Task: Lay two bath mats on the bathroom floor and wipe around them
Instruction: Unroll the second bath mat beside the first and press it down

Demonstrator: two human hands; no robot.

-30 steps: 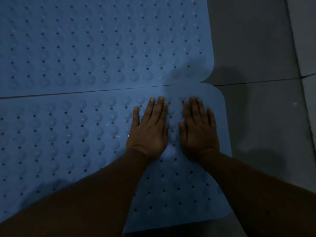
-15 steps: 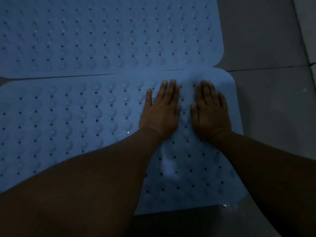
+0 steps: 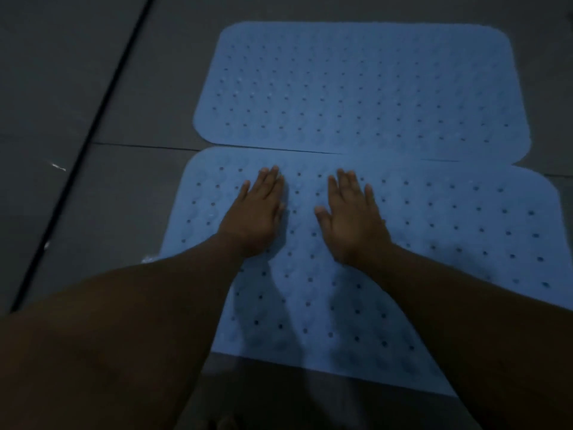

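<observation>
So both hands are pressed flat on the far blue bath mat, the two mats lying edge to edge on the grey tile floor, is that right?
Not quite. In the head view the left hand and right hand lie flat on the near bath mat, not the far bath mat. The rest holds: both blue mats lie edge to edge on the grey tile floor.

Two bare forearms enter from the lower corners of the frame, sleeveless as far as they show. The left hand (image 3: 252, 217) and right hand (image 3: 352, 217) wear no gloves, rings, watch or wristband; short fingernails show.
</observation>
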